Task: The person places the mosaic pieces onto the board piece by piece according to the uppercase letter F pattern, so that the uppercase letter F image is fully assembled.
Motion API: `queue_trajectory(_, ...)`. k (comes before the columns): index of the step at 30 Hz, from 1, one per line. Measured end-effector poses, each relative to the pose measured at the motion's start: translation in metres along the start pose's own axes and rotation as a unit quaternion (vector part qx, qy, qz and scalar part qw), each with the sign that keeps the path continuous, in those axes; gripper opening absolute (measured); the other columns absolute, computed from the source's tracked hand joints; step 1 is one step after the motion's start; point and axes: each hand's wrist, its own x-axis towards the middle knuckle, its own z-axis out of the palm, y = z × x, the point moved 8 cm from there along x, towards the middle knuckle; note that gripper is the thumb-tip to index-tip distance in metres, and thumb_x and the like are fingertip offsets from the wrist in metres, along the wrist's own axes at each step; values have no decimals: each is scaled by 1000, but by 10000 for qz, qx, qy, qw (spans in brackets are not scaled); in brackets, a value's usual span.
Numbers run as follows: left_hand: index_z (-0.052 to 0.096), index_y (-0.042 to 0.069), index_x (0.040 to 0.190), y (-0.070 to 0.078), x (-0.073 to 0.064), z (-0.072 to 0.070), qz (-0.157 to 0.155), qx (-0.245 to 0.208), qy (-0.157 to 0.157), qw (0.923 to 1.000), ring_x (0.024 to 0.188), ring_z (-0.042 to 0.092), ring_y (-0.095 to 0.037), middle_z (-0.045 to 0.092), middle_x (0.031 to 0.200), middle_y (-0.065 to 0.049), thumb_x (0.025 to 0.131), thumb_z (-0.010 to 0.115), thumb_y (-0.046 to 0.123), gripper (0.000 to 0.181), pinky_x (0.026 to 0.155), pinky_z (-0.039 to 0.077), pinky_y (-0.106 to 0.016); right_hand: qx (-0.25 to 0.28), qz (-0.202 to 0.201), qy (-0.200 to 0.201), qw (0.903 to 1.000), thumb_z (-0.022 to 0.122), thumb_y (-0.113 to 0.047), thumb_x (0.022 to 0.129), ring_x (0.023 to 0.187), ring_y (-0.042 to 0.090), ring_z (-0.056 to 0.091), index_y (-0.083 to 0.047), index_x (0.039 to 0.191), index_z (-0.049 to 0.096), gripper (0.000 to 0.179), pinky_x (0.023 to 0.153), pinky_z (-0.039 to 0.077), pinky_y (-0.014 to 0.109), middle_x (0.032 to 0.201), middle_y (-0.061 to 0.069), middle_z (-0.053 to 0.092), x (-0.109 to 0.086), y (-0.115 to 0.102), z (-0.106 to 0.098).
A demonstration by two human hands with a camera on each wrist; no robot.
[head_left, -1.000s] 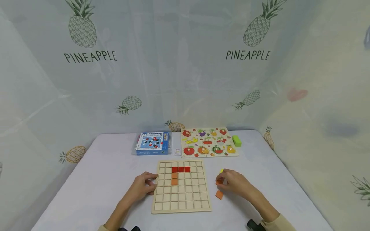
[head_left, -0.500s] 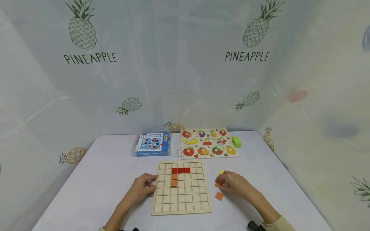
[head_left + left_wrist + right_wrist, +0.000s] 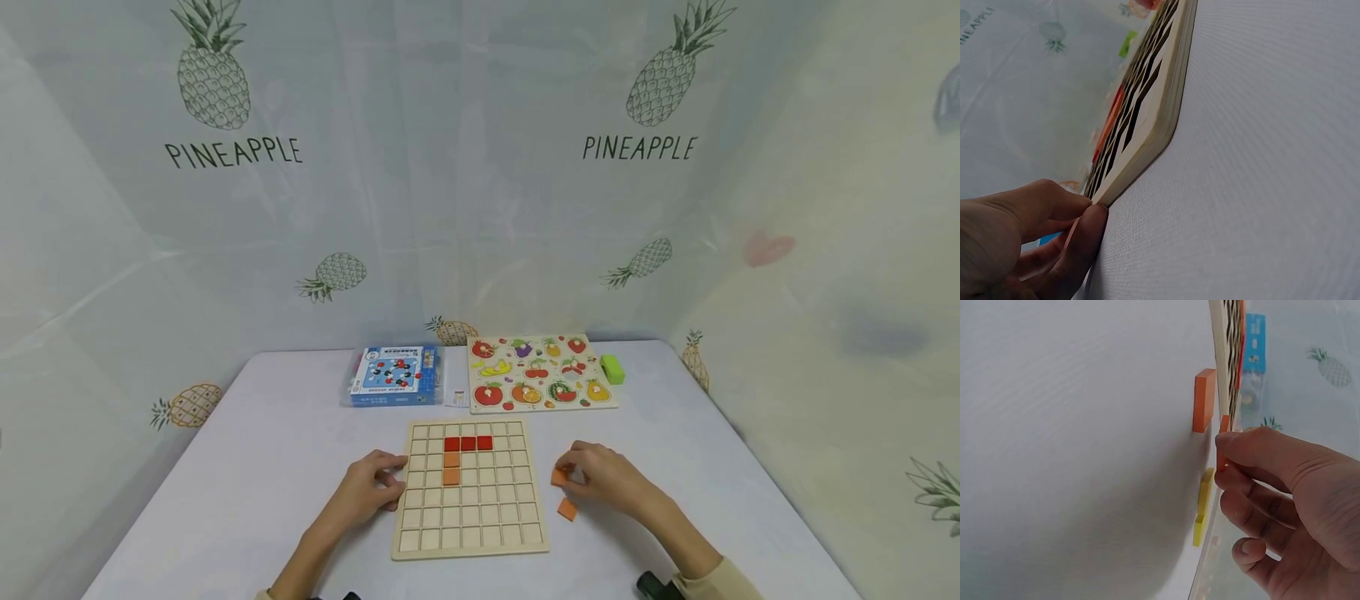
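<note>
Between the right thumb and forefinger is the tile (image 3: 559,476), partly covered by the fingertips, so I can't make out its whole outline; nor can I tell whether it touches the table. It is orange, flat and thin, seen nearly edge-on from the right wrist. The right hand (image 3: 604,479) pinches it, the other fingers bent behind.

Just nearer the person than those fingertips lies one loose orange tile (image 3: 567,509), square and turned askew. Two yellow tiles (image 3: 1206,489) lie by the fingers too, plain from the right wrist, though the hand hides them from the head.

Left of the right fingers, well apart, is the one grid board (image 3: 491,517), pale wood. Seated in it are three red tiles (image 3: 468,443) in a row and two orange ones (image 3: 452,459) running from the leftmost red toward the person. The left hand (image 3: 366,483) has thumb and forefinger slightly apart, their tips touching the board's left edge; its remaining fingers are mostly tucked from sight.

Beyond both hands stand one blue box (image 3: 397,375), one fruit board (image 3: 543,400) and one green block (image 3: 612,369), with a small card (image 3: 457,398) whose print is too tiny to read. Both sleeves are cut off at the bottom.
</note>
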Motion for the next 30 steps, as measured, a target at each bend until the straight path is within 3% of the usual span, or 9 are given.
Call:
queue_trajectory(12, 64, -6, 122, -3, -1, 2, -31, -24, -18, 10000, 74, 61, -12, 61, 111, -15, 81, 71, -2, 42, 52, 58, -22, 20, -12, 13, 10000, 77, -25, 83, 68, 4, 48, -16, 101, 75, 20, 55, 41, 14, 89, -6, 64, 16, -16, 0)
queue_trajectory(19, 64, -6, 122, -3, 0, 3, 41, -7, -42, 10000, 74, 60, -11, 61, 111, -16, 81, 71, -2, 42, 51, 58, -22, 91, -21, -188, 9998, 76, -24, 84, 66, 3, 47, -16, 103, 75, 20, 55, 43, 14, 93, -6, 65, 29, -29, 10)
queue_trajectory(30, 64, -6, 123, 0, 1, 0, 22, 104, -38, 9999, 72, 61, -10, 61, 111, -16, 81, 71, -1, 43, 51, 58, -22, 131, -497, -324, 9982, 76, -20, 85, 71, 2, 49, -15, 103, 75, 19, 59, 43, 12, 95, -4, 65, 51, -62, 24)
